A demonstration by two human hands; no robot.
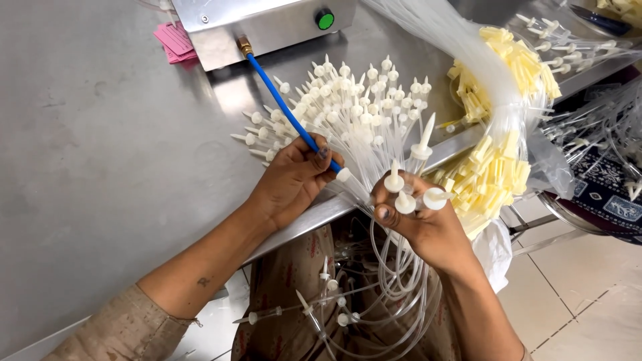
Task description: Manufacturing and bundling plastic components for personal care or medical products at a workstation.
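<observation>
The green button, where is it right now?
In the head view the green button sits top centre, on the front of the metal machine, right of the brass fitting where the blue hose joins.

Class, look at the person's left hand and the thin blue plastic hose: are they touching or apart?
Touching. The head view shows the left hand with its fingers closed around the lower end of the thin blue plastic hose, no gap between them.

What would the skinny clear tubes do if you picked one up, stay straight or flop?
The clear tubes would probably flop: below the right hand they droop in loose loops. They look light, since several hang from its fingers. The white spiked tips seem stiffer, standing straight up.
</observation>
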